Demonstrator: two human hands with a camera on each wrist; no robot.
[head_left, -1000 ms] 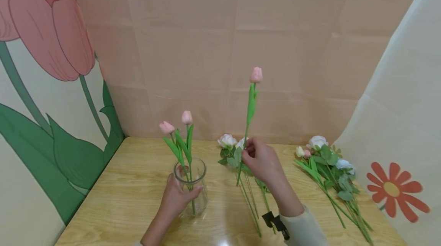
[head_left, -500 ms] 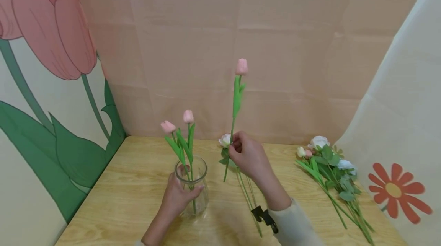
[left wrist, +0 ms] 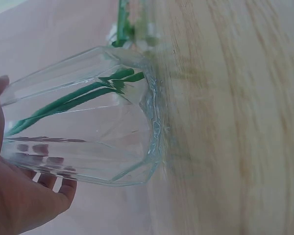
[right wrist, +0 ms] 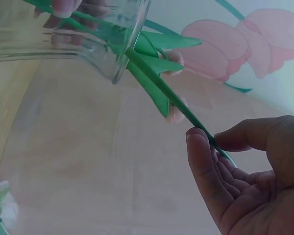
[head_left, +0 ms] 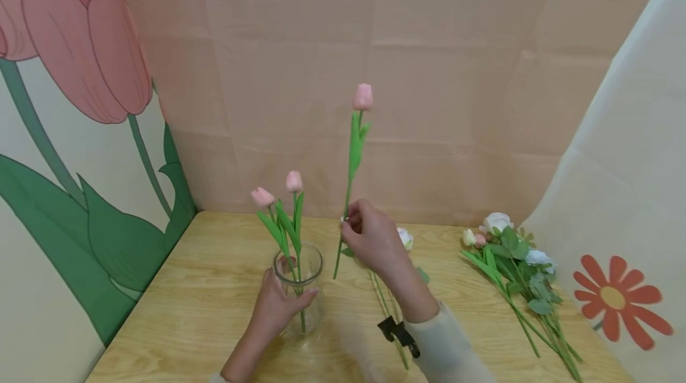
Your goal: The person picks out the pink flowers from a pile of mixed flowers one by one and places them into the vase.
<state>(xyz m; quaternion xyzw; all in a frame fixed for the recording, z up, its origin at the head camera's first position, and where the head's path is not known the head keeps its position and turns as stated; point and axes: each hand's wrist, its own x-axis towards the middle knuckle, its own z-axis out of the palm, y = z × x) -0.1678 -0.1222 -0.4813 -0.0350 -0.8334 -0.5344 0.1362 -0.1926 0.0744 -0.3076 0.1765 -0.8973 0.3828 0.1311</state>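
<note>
The right hand is drifting leftward compared with half a second ago, carrying a pink tulip with it, while the glass jar is staying put. That shift is narrowing the gap between stem and jar, so the work is apparently in its approach — the stem is not yet entering the mouth. Thumb and fingers are pinching the stem below the leaves; the left hand is wrapping round the jar's side and keeping it upright on the table (two tulips are already standing inside, one leaning left).

The carried tulip is hanging in the air to the right of the jar, apart from its rim in the head view. Its long axis is running close to vertical — the bloom is pointing up and leaning slightly right, the bare end pointing down and a little left. In the right wrist view that end is overlapping the rim, but its depth is impossible to tell.
</note>
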